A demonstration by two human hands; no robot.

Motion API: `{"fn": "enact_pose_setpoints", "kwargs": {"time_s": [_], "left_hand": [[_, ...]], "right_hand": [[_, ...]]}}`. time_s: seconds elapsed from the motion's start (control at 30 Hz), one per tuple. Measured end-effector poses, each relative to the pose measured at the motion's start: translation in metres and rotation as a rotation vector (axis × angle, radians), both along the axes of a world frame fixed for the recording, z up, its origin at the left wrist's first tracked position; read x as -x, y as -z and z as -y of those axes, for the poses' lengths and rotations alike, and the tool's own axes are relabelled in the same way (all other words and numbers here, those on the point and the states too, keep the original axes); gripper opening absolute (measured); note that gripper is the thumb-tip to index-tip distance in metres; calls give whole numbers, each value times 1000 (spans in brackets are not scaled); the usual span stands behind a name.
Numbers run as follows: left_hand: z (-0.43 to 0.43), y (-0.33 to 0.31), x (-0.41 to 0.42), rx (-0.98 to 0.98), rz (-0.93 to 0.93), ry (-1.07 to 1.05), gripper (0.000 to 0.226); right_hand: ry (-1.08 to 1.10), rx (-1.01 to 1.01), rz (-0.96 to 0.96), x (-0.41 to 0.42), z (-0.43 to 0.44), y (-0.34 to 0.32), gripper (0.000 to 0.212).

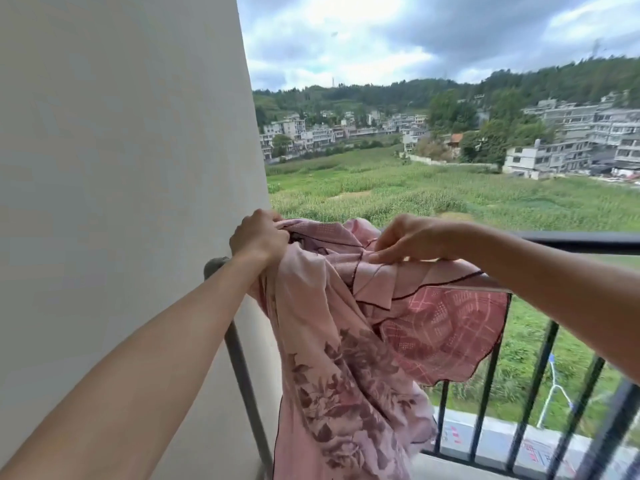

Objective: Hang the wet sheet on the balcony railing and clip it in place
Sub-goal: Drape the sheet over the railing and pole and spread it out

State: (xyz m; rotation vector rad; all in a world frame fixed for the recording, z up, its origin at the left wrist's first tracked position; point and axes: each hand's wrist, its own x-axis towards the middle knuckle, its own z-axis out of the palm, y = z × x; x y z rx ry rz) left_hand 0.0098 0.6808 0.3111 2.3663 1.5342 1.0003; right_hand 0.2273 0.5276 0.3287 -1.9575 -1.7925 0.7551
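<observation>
A pink sheet (332,344) with a dark floral print and dark piping hangs bunched over the left end of the black balcony railing (588,241). My left hand (259,237) grips a gathered top corner of the sheet next to the wall. My right hand (408,239) pinches a folded edge of the sheet just above the top rail. A checked pink part of the sheet hangs on the outer side of the bars. No clip shows in the view.
A white wall (121,202) closes the left side. A grey pipe (242,368) runs down beside it. Black vertical bars (540,382) stand below the rail at the right, with the balcony's concrete edge (491,441) at their foot. Fields and buildings lie far below.
</observation>
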Motion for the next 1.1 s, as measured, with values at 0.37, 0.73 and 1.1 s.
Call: {"fn": "enact_pose_setpoints", "kwargs": {"time_s": [0.37, 0.73, 1.1], "left_hand": [[-7, 6, 28, 92, 19, -46, 21], [3, 10, 37, 292, 160, 184, 51], [48, 103, 73, 533, 559, 259, 25]], "right_hand": [[703, -203, 623, -77, -9, 7, 24], [176, -741, 650, 73, 19, 41, 34], [308, -895, 531, 90, -10, 52, 20]]}}
